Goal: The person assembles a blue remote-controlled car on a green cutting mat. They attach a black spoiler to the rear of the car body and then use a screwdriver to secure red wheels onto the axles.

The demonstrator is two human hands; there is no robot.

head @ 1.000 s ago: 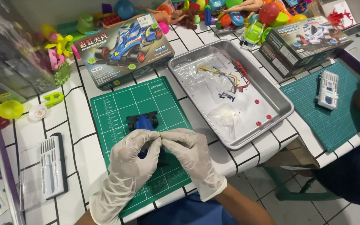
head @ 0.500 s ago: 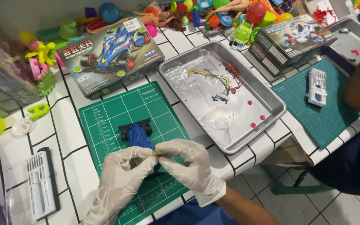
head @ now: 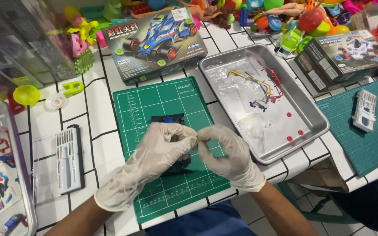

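Both my hands wear white gloves and meet over a green cutting mat [head: 145, 105]. My left hand [head: 154, 153] and my right hand [head: 226, 153] pinch together at their fingertips above a small blue and black toy car chassis [head: 171, 119]. The chassis lies on the mat, mostly hidden under my hands, with a black part showing below at the right. What sits between the fingertips is too small to make out.
A metal tray [head: 316, 118] with plastic bags, wires and small red parts lies to the right. A toy car box [head: 154, 41] stands behind the mat. A screwdriver bit case [head: 66, 159] lies left. Another green mat [head: 372, 135] holds a white car body [head: 365, 110]. Colourful toys crowd the back.
The view has shifted a little. My hands have moved up the mat and now cover more of the chassis, fingertips still pressed together.
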